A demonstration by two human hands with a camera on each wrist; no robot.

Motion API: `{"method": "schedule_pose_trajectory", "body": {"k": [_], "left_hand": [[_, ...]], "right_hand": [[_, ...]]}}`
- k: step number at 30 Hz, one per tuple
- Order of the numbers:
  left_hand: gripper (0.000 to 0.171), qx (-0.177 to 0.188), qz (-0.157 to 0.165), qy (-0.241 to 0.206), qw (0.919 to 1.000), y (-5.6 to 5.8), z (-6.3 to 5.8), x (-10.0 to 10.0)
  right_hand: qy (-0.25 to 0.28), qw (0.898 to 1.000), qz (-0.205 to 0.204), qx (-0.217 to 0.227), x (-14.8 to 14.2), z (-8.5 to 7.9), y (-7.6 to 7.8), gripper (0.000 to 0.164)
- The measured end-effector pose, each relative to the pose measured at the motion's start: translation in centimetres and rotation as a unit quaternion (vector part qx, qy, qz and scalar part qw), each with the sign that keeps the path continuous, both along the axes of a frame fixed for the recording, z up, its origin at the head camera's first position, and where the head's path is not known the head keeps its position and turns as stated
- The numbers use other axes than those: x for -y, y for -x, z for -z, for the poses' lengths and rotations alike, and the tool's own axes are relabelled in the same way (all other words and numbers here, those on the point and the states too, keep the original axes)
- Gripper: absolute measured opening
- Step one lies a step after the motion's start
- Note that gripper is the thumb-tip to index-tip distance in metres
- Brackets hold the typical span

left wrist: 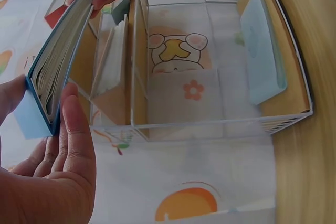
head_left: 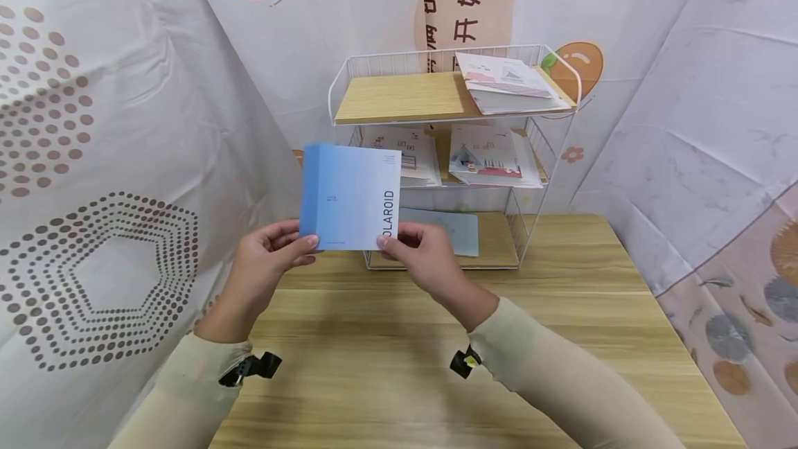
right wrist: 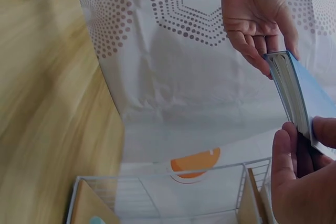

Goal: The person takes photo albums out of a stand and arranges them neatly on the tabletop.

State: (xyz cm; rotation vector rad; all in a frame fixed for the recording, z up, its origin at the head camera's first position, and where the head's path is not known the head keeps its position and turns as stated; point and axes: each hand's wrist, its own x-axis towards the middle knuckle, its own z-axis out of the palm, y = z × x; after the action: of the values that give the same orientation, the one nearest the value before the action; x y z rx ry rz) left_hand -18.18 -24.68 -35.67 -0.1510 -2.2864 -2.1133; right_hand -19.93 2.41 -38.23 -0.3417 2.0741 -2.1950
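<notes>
A blue-to-white photo album with "POLAROID" lettering along its right side is held up in front of the shelf rack. My left hand pinches its lower left corner, thumb on the cover and fingers behind. At the lower right corner my right hand grips it the same way, its thumb over the start of the lettering. In the left wrist view the album shows its stacked inner pages between blue covers. The right wrist view shows both hands at its bottom edge.
A white wire rack with wooden shelves stands at the back of the wooden table. Booklets lie on the top shelf, illustrated booklets on the middle one, and a light blue booklet at the bottom. Printed curtains surround the table.
</notes>
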Motion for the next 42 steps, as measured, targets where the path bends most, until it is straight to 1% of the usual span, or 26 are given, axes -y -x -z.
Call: {"method": "schedule_pose_trajectory", "body": {"k": [5, 9, 15, 18, 22, 28, 34, 37, 42], "left_hand": [[0.056, 0.011, -0.015, 0.005, 0.9998, -0.8, 1.6, 0.5], [0.058, 0.029, -0.022, 0.007, 0.9993, -1.2, 3.1, 0.9], [0.059, 0.059, -0.042, -0.001, 0.9973, -1.5, 5.3, 1.3], [0.059, 0.076, -0.054, -0.009, 0.9957, -1.7, 6.3, 1.5], [0.061, 0.097, -0.066, -0.023, 0.9929, -2.1, 7.6, 1.8], [0.056, 0.114, -0.082, -0.05, 0.9888, -2.7, 9.4, 2.3], [0.058, 0.145, -0.104, -0.075, 0.9811, -3.2, 11.4, 2.8], [0.06, 0.163, -0.119, -0.087, 0.9755, -3.5, 12.6, 3.1], [0.062, 0.191, -0.145, -0.092, 0.9664, -3.8, 14.8, 3.6]], "right_hand": [[-0.009, 1.0, 0.0, 0.014, 0.6, 1.6, -0.4, 0.022], [-0.016, 1.0, -0.006, 0.019, 1.1, 3.0, -0.6, 0.022], [0.024, 0.999, -0.024, 0.033, 1.8, 5.3, -1.0, 0.024], [0.033, 0.998, -0.028, 0.048, 2.2, 6.3, -1.1, 0.025], [0.032, 0.997, -0.031, 0.062, 2.8, 7.6, -1.1, 0.025], [0.036, 0.995, -0.029, 0.083, 3.8, 9.3, -1.4, 0.025], [0.02, 0.993, -0.024, 0.11, 4.7, 11.0, -1.8, 0.023], [0.0, 0.993, -0.027, 0.113, 5.1, 12.0, -1.9, 0.022], [-0.023, 0.993, -0.033, 0.112, 5.9, 13.7, -1.9, 0.02]]}}
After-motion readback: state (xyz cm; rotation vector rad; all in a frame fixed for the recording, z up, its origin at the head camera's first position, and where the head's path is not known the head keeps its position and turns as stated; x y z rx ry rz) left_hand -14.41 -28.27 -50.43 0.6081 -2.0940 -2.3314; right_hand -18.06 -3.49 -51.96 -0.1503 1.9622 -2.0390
